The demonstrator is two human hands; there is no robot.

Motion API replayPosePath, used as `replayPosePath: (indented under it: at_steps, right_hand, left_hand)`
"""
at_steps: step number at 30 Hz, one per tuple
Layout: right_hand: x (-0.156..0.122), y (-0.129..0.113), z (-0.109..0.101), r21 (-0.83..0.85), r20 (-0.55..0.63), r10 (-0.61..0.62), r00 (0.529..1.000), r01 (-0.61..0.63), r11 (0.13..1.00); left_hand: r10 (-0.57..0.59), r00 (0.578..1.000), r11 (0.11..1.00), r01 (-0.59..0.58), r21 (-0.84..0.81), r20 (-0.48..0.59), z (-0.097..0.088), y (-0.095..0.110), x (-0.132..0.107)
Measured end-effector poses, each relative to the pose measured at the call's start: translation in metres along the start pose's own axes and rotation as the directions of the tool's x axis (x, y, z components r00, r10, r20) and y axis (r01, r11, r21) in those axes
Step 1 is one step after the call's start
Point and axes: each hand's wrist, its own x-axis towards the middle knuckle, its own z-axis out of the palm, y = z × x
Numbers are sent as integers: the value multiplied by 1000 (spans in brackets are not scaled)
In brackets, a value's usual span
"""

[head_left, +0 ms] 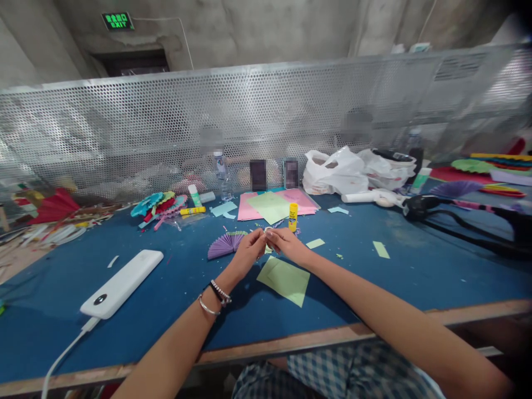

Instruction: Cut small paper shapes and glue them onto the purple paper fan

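My left hand (251, 245) and my right hand (286, 244) meet above the table, both closed, fingertips pinched together. Something small and pale shows between them, too small to make out. Just left of my left hand lies a purple pleated paper fan (226, 244) with a green edge. Below my hands, light green paper sheets (286, 280) lie flat and overlap. A yellow glue stick (293, 217) stands upright behind my right hand. Small paper scraps are scattered around, among them a light green strip (315, 244).
Pink and green paper (247, 206) lies stacked toward the back, before two propped phones (258, 176). At left are a white power bank (122, 285) with a cable and colourful paper flowers (153, 206). White plastic bags (334, 173) and a black strap (453, 221) sit right. A perforated metal screen (166, 122) closes the back.
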Motion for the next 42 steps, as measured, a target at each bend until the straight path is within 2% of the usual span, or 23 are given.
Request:
replayPosePath:
  at_steps: [4, 8, 11, 19, 30, 42]
  right_hand:
    - [0, 0, 3, 133, 20, -4, 1000, 1, 991]
    - [0, 5, 8, 340, -8, 32, 999, -28, 940]
    - [1, 8, 9, 408, -21, 26, 999, -16, 913]
    - [2, 9, 9, 462, -15, 48, 999, -36, 886]
    - [8, 19, 11, 516, -38, 141, 989, -102, 851]
    - [8, 16, 12, 563, -14, 165, 986, -128, 816]
  left_hand:
    - [-20, 999, 999, 19, -47, -34, -2, 2, 1]
    - [0, 998, 1000, -1, -16, -55, -3, 5, 1]
    - [-11, 999, 1000, 10, -12, -50, -2, 6, 1]
    - [-8, 997, 1000, 8, 0, -71, -1, 3, 2]
    - [26, 994, 992, -12, 129, -105, -5, 2, 3]
    - [49, 989, 965, -11, 262, -136, -9, 6, 2]
